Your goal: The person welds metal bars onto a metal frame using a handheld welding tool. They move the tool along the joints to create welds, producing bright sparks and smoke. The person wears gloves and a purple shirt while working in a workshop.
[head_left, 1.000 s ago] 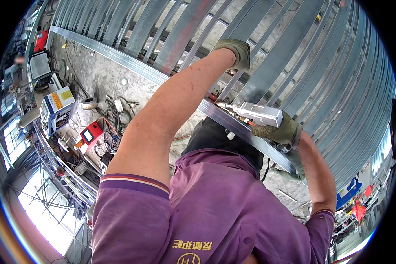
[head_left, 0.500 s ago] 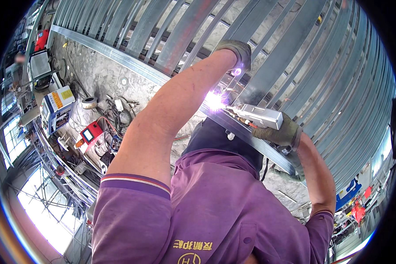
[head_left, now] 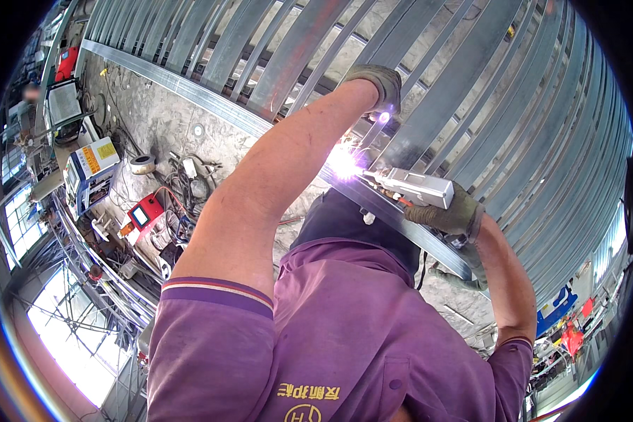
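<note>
The welding arc (head_left: 344,165), absent a second ago, now burns on the steel rail (head_left: 401,218). The right hand (head_left: 450,214) grips the welding gun (head_left: 415,186); at eleven o'clock of it, the left hand (head_left: 373,84) clasps a slat (head_left: 429,126).

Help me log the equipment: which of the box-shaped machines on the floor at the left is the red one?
The small red machine with a pale screen, lying closest to the person's purple sleeve. The larger one up-left of it is white with a yellow panel.

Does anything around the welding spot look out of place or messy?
Only the floor clutter stands out: tangled cables and a tape roll lie loose near the red box. Both gloved hands look steady.
</note>
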Demonstrator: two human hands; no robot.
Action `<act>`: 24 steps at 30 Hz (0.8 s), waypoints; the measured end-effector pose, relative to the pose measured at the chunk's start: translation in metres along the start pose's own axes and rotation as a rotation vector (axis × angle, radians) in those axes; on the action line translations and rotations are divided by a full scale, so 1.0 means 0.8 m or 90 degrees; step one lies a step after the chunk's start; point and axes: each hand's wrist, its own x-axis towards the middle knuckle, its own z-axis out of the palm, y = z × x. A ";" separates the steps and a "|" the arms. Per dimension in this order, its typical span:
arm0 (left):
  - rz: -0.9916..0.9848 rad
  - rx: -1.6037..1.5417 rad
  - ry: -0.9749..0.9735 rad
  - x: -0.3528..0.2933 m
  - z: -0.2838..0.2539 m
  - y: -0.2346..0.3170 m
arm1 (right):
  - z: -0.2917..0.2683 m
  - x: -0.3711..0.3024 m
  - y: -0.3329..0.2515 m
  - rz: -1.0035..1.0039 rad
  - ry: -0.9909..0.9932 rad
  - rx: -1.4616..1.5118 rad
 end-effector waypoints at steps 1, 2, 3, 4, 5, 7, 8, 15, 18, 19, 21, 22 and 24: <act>-0.002 0.001 -0.006 0.001 0.000 0.000 | 0.000 -0.001 -0.002 0.009 -0.003 0.010; -0.004 0.001 -0.013 0.003 0.000 -0.001 | -0.001 -0.002 -0.004 0.017 -0.005 0.019; -0.006 0.002 -0.015 0.005 0.001 -0.002 | -0.001 -0.003 -0.005 0.020 -0.004 0.015; -0.007 0.002 -0.017 0.006 0.003 -0.003 | -0.001 -0.003 -0.006 0.023 -0.003 0.011; -0.008 0.003 -0.020 0.005 0.002 -0.002 | -0.001 -0.004 -0.007 0.026 -0.002 0.008; -0.004 0.008 -0.017 0.003 0.001 -0.001 | -0.002 -0.006 -0.008 0.034 0.001 -0.010; -0.002 0.011 -0.015 0.002 0.000 -0.001 | -0.002 -0.007 -0.009 0.038 0.002 -0.020; -0.035 -0.038 -0.063 0.009 0.002 -0.002 | -0.003 -0.006 -0.004 0.000 -0.005 -0.037; -0.049 -0.048 -0.068 0.011 0.004 -0.004 | -0.003 -0.007 -0.005 -0.007 -0.009 -0.043; -0.052 -0.050 -0.070 0.012 0.005 -0.005 | -0.004 -0.006 -0.005 -0.004 -0.010 -0.046; -0.041 -0.022 -0.072 0.011 0.003 -0.003 | -0.003 -0.008 -0.004 0.008 -0.002 -0.037; -0.028 0.007 -0.071 0.010 0.001 -0.002 | -0.003 -0.010 -0.003 0.015 0.006 -0.026; -0.024 0.015 -0.065 0.008 0.000 -0.001 | -0.002 -0.011 -0.002 0.033 0.017 -0.023</act>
